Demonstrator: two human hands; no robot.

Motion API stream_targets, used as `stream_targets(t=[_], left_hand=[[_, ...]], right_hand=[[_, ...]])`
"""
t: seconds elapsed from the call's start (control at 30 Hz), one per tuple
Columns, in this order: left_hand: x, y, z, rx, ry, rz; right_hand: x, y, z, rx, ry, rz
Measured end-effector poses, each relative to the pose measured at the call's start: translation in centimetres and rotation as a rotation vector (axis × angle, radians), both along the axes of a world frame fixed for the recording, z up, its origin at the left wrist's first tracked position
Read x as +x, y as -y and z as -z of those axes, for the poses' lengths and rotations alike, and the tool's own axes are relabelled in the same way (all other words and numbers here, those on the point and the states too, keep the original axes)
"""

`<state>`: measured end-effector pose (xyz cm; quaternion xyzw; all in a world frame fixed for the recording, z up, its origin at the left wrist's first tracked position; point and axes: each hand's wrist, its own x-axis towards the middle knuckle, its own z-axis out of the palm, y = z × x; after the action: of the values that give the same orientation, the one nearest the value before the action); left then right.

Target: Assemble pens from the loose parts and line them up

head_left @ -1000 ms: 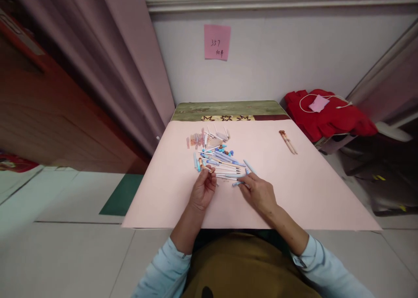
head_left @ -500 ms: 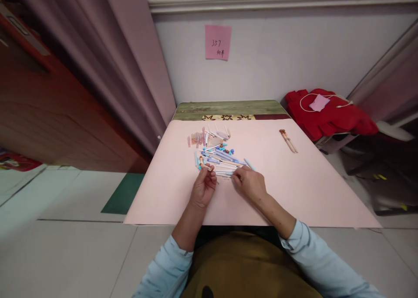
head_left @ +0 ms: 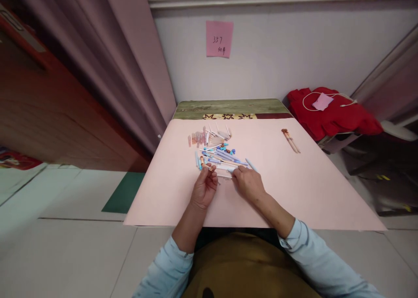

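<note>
My left hand (head_left: pixel 205 188) is closed, thumb and fingers pinching a short tan pen barrel (head_left: pixel 210 168) above the near left of a pile of pen parts. My right hand (head_left: pixel 250 182) rests at the pile's near right side, its fingers pinched on a light blue pen part (head_left: pixel 230 170), mostly covered by the fingertips. Between and beyond the hands lie blue-violet pen barrels (head_left: pixel 224 155), white refills (head_left: pixel 224 167) and small blue and brown caps (head_left: pixel 228 150). Just past the right knuckles is another light blue barrel (head_left: pixel 251 164).
Pinkish glittery tubes (head_left: pixel 198 138) and clear pieces with white sticks (head_left: pixel 220 135) lie behind the pile. Two tan pens with brown tops (head_left: pixel 290 141) are at the right on the pink table cover (head_left: pixel 310 184). A red cloth (head_left: pixel 333 119) with a cable sits beyond the right edge.
My right hand has shifted very slightly up with the light blue part at its fingertips. My left hand keeps its hold on the tan barrel, almost still. The view has tilted slightly.
</note>
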<state>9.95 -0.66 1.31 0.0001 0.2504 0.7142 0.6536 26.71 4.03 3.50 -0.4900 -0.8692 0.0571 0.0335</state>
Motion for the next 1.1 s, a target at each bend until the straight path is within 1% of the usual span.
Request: stream_targets(t=[0.1,0.2,0.3,0.4,0.5,0.6,0.7,0.8,0.9,0.93,1.0,1.1], left_hand=[[0.0,0.1,0.1,0.025,-0.002,0.019],[0.0,0.1,0.1,0.041,-0.005,0.032],[0.1,0.1,-0.1,0.034,-0.028,0.034],[0.2,0.2,-0.3,0.028,-0.058,0.078],[0.2,0.3,-0.3,0.049,-0.068,0.126],[0.3,0.3,-0.2,0.052,-0.072,0.098],[0.3,0.1,-0.2,0.025,-0.065,0.037],[0.3,-0.1,-0.5,-0.010,-0.023,-0.045],[0.2,-0.3,-0.8,-0.013,0.024,-0.109],[0.1,-0.3,-0.8,-0.010,0.035,-0.118],[0.0,-0.4,-0.9,-0.009,0.051,-0.127],[0.0,-0.5,-0.8,-0.018,0.067,-0.133]], right_hand=[[0.4,0.3,-0.4,0.064,-0.087,0.037],[0.9,0.6,-1.3,0.068,-0.257,0.152],[1.1,1.0,-1.9,-0.073,-0.469,0.227],[0.8,1.3,-1.8,-0.229,-0.665,0.182],[0.0,1.6,-1.6,-0.275,-0.750,0.157],[-0.6,1.9,-1.5,-0.272,-0.766,0.160],[-0.4,1.6,-1.7,-0.254,-0.770,0.134],[0.9,0.2,-1.7,-0.168,-0.739,0.197],[2.4,-2.0,-1.5,-0.043,-0.585,0.323],[2.7,-2.6,-1.3,-0.029,-0.521,0.334],[3.0,-3.6,-1.0,-0.030,-0.414,0.311],[2.3,-4.2,-0.6,-0.039,-0.323,0.234]])
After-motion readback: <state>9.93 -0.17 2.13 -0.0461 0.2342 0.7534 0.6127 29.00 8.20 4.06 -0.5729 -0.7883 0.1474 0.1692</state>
